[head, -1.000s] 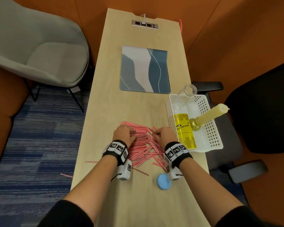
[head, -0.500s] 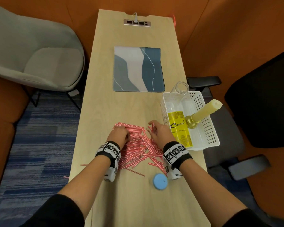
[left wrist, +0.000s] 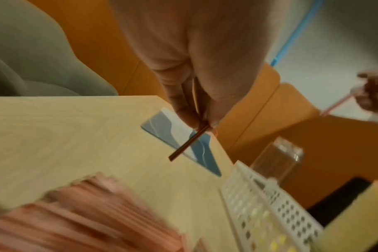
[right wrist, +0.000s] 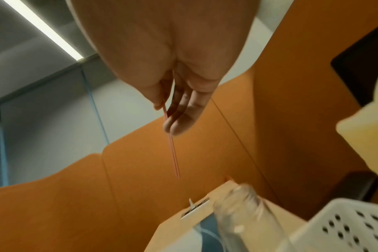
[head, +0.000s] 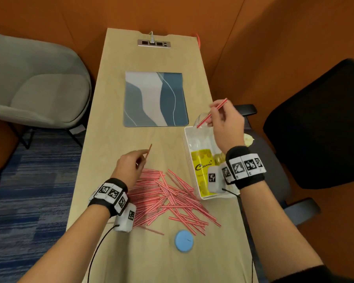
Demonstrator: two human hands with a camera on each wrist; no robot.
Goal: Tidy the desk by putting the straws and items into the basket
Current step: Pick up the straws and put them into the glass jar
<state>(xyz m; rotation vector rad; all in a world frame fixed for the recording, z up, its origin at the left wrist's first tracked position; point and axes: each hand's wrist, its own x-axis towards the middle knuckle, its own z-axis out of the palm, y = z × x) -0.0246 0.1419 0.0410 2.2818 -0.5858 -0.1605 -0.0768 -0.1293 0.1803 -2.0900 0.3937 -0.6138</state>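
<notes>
Hands (head: 227, 124) each pinching a straw (head: 212, 112)

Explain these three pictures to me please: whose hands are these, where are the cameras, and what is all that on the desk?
No machine here: a person wears one camera on the head and one on each wrist. The head view looks down at a desk. The left hand pinches one straw above a pile of red-striped straws. The right hand holds another straw over a white basket, which holds a yellow-labelled bottle. A blue round object and a patterned mat also lie there. The wrist views show each pinch close up.
</notes>
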